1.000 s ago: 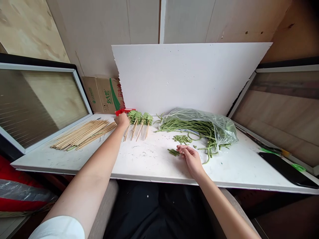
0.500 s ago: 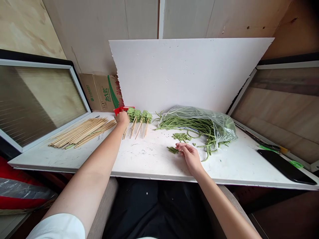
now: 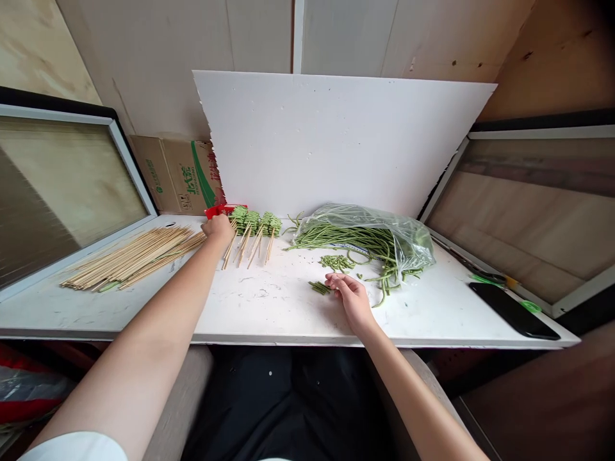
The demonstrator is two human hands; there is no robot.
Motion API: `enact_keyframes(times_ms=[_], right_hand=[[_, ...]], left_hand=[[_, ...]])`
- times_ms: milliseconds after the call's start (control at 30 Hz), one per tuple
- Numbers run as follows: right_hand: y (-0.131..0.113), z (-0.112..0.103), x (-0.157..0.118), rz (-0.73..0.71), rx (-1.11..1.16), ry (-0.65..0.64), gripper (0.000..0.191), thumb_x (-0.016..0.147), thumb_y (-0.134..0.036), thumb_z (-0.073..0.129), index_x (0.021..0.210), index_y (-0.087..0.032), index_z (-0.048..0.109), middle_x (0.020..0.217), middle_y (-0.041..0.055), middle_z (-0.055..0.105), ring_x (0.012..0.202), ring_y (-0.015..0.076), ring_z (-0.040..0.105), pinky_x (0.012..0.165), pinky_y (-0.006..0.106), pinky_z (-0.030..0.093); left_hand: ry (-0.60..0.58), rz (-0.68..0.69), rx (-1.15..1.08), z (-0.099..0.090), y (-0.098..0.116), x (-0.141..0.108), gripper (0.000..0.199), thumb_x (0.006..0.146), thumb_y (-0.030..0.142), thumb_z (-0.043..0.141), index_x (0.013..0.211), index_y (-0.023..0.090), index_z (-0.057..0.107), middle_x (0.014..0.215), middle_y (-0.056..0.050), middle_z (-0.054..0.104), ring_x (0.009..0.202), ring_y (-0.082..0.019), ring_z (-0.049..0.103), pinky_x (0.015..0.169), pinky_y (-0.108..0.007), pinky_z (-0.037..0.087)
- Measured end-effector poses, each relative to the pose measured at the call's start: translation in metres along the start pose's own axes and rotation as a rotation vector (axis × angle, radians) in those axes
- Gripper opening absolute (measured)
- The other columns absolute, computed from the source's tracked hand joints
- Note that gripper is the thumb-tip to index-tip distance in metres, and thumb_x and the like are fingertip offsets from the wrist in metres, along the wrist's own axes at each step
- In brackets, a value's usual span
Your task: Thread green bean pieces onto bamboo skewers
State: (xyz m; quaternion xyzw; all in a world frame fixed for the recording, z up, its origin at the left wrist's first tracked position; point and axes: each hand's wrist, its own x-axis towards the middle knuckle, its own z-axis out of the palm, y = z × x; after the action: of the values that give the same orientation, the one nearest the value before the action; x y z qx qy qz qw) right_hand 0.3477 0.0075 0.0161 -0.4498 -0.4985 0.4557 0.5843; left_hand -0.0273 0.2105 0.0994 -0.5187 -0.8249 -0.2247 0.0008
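My left hand (image 3: 218, 228) is closed at the red item (image 3: 221, 209), beside the green bean skewers (image 3: 254, 222); what its fingers hold is hidden. Over the white table, my right hand (image 3: 350, 296) has its thumb and fingertips pinched together, with anything between them too small to make out. Just left of those fingertips lies a small bundle of cut beans (image 3: 319, 287). Short bean pieces (image 3: 336, 262) are heaped behind it. Long green beans (image 3: 346, 237) spill out of a clear plastic bag (image 3: 408, 234). Bare bamboo sticks (image 3: 134, 256) lie in a pile on the left.
A white board (image 3: 317, 141) leans behind the table (image 3: 269, 314). A cardboard box (image 3: 173, 173) stands at the back left. On the right are a black phone (image 3: 513, 310), scissors (image 3: 475, 267) and a green ring (image 3: 531, 307). Framed glass panels flank both sides.
The whole view has shifted, so the table and its things appear further left. Both hands keep nearly the same places relative to the red item and the cut beans.
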Motion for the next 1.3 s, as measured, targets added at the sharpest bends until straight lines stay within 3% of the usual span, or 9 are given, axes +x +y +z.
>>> enact_keyframes(times_ms=[167,300,433,533,667,833,1033,1200,1300], right_hand=[[-0.004,-0.001,-0.002,-0.01,0.014,-0.025,0.035,0.087,-0.054,0.07,0.098,-0.022,0.078,0.096,0.0066,0.075,0.089,0.0224,0.062,0.068,0.03,0.042],[-0.008,0.002,-0.004,-0.019,-0.027,-0.047,0.039,0.086,-0.058,0.068,0.097,-0.021,0.078,0.094,0.0071,0.074,0.089,0.0232,0.063,0.068,0.03,0.044],[-0.013,0.004,-0.007,-0.071,-0.091,-0.053,0.041,0.087,-0.059,0.067,0.097,-0.02,0.077,0.093,0.0072,0.074,0.089,0.0233,0.064,0.073,0.031,0.046],[-0.019,0.002,-0.009,-0.097,-0.16,-0.08,0.041,0.088,-0.059,0.067,0.098,-0.021,0.077,0.095,0.0074,0.075,0.092,0.0237,0.066,0.076,0.032,0.046],[-0.028,-0.014,-0.004,-0.122,-0.247,-0.037,0.045,0.088,-0.062,0.065,0.099,-0.021,0.078,0.099,0.0085,0.076,0.092,0.0235,0.065,0.073,0.031,0.046],[-0.039,-0.051,0.013,-0.083,-0.388,0.076,0.052,0.081,-0.065,0.068,0.101,-0.017,0.078,0.094,0.0103,0.077,0.088,0.024,0.065,0.072,0.032,0.046],[-0.048,-0.064,0.018,-0.08,-0.562,0.073,0.056,0.079,-0.065,0.069,0.106,-0.017,0.078,0.099,0.0139,0.079,0.09,0.0272,0.068,0.07,0.034,0.048],[-0.037,-0.046,0.008,-0.111,-0.629,-0.015,0.057,0.078,-0.07,0.068,0.102,-0.02,0.079,0.11,0.0159,0.078,0.095,0.0312,0.07,0.07,0.035,0.052],[-0.029,-0.04,0.006,-0.116,-0.647,-0.035,0.06,0.075,-0.073,0.069,0.101,-0.019,0.079,0.107,0.0164,0.078,0.094,0.0326,0.072,0.072,0.037,0.054]], left_hand=[[-0.036,0.05,0.09,-0.009,-0.006,-0.01,0.034,0.088,0.034,0.069,0.107,0.006,0.063,0.12,-0.026,0.069,0.115,-0.033,0.063,0.098,-0.047,0.044],[0.001,0.114,0.144,-0.023,-0.012,-0.026,0.041,0.093,0.044,0.062,0.103,0.004,0.064,0.114,-0.026,0.069,0.112,-0.034,0.062,0.098,-0.049,0.044],[0.148,0.279,0.15,-0.039,-0.028,-0.054,0.042,0.096,0.046,0.051,0.096,0.008,0.07,0.109,-0.023,0.072,0.112,-0.036,0.06,0.098,-0.051,0.045],[0.264,0.437,0.063,-0.046,-0.051,-0.088,0.035,0.094,0.042,0.047,0.093,0.018,0.073,0.102,-0.013,0.074,0.108,-0.033,0.061,0.098,-0.047,0.047],[0.266,0.585,-0.091,-0.041,-0.093,-0.141,0.033,0.092,0.045,0.044,0.085,0.034,0.074,0.097,-0.006,0.075,0.102,-0.031,0.063,0.092,-0.043,0.051],[0.152,0.51,-0.152,-0.021,-0.142,-0.181,0.036,0.093,0.049,0.043,0.078,0.03,0.07,0.081,-0.004,0.073,0.076,-0.026,0.067,0.072,-0.038,0.051],[0.051,0.421,-0.162,-0.021,-0.181,-0.164,0.022,0.087,0.033,0.049,0.088,0.026,0.071,0.095,-0.006,0.079,0.089,-0.026,0.072,0.081,-0.033,0.054],[0.154,0.355,-0.065,-0.041,-0.236,-0.125,0.028,0.081,0.013,0.047,0.093,0.022,0.07,0.099,-0.009,0.076,0.098,-0.027,0.07,0.093,-0.035,0.053],[0.204,0.312,0.024,-0.05,-0.266,-0.11,0.025,0.079,0.013,0.052,0.093,0.02,0.072,0.102,-0.012,0.075,0.104,-0.03,0.066,0.1,-0.038,0.051]])
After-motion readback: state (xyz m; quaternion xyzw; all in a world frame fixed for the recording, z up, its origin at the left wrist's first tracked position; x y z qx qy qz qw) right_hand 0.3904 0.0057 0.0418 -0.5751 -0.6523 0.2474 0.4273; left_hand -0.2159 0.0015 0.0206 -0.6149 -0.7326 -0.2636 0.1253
